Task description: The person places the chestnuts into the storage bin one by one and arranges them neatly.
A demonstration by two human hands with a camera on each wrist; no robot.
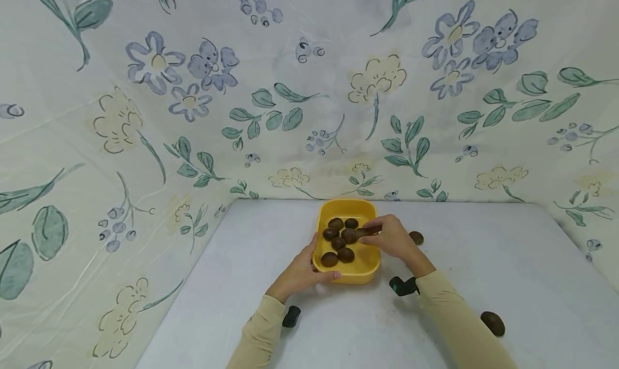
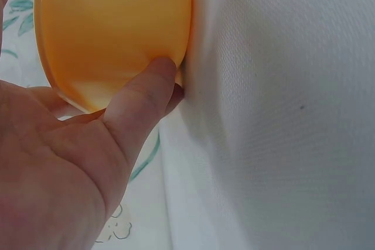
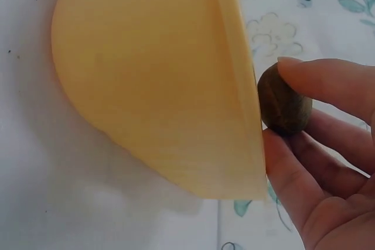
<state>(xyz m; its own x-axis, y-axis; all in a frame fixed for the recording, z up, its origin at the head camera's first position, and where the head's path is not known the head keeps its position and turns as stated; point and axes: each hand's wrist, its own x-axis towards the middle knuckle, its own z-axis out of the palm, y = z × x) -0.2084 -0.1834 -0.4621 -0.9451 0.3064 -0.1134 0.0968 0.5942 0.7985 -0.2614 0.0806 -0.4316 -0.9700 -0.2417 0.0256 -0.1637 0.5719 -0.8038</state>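
At the far left, a black wrist camera (image 1: 292,316) sits below the left hand (image 1: 300,275), which grips a yellow plastic tray (image 1: 358,278) by its near left corner, thumb along the near wall and fingers round the side. Just right of that grip, inside the tray, lie seven or so brown oval nuts (image 1: 330,259), perhaps chestnuts. At the tray's right rim, the right hand (image 1: 394,237) pinches one brown nut (image 3: 285,100) between the thumb above and fingers below. Beyond the right wrist a loose nut (image 1: 416,238) rests on the white table (image 1: 353,326); another stray nut (image 1: 492,324) lies farther right, past the sleeve (image 1: 454,312). The step in hand looks like placing a nut into the tray; the next move probably calls for loosening the right pinch low over the others while the left hand steadies the tray
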